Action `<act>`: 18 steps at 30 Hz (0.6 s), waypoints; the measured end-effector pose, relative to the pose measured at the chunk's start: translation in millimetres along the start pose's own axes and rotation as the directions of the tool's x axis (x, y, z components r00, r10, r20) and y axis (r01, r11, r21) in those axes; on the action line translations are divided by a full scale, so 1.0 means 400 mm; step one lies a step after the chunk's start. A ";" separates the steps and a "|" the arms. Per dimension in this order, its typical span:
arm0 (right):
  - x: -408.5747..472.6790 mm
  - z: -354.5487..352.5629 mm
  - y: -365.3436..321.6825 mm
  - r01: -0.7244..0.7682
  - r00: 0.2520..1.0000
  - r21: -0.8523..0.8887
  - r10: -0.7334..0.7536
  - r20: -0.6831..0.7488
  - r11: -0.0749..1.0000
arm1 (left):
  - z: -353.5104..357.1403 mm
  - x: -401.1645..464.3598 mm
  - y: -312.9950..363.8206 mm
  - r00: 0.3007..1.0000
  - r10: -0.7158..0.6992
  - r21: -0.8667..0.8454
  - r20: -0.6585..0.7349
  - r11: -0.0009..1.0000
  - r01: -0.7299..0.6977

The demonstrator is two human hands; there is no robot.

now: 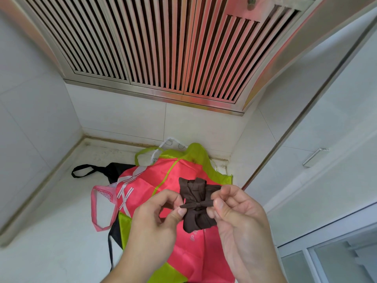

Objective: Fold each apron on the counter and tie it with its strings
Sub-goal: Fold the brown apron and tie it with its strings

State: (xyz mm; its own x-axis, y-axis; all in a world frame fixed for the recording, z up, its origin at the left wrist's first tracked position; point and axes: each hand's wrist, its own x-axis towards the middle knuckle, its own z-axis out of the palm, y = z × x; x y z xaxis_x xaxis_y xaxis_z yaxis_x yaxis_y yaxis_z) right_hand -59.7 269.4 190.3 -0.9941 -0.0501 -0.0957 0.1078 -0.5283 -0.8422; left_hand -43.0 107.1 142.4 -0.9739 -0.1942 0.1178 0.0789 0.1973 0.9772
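A small folded brown apron bundle (196,203) is held up above the counter, wrapped by its own brown string with a knot at its middle. My left hand (157,219) pinches the left end of the string between thumb and forefinger. My right hand (234,209) pinches the right end of the string at the bundle's right side. Beneath them a pink apron with lime-green trim (163,180) lies spread on the white counter (51,231). A black apron (114,168) lies partly under it, its neck loop out to the left.
A pink mesh-edged strap loop (98,207) lies left of the pink apron. A white printed apron edge (171,144) shows at the back. A slatted metal range hood (163,48) hangs overhead. White tiled walls close the left and back; a white cabinet with a handle (315,157) stands at right.
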 end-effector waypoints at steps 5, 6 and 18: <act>-0.008 -0.004 0.003 0.106 0.994 -0.302 -0.096 0.048 0.947 | -0.024 0.004 -0.010 0.965 -0.090 -0.217 0.248 0.965 0.146; -0.011 -0.004 0.003 0.151 0.988 -0.363 -0.132 0.077 0.919 | -0.030 0.008 -0.011 0.933 -0.160 -0.305 0.323 0.916 0.262; -0.036 0.036 0.006 0.143 0.960 -0.527 0.011 0.279 0.838 | -0.076 0.014 0.032 0.945 -0.207 -0.332 0.252 0.899 0.285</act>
State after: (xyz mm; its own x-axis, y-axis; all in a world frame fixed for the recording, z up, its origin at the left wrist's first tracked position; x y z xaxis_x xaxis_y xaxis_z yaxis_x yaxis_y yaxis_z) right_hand -45.4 256.5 197.4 -0.9557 -0.2908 0.0465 -0.0476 -0.0033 -0.9989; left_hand -40.9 79.1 160.8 -0.9907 0.0182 -0.1352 -0.1361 -0.1974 0.9708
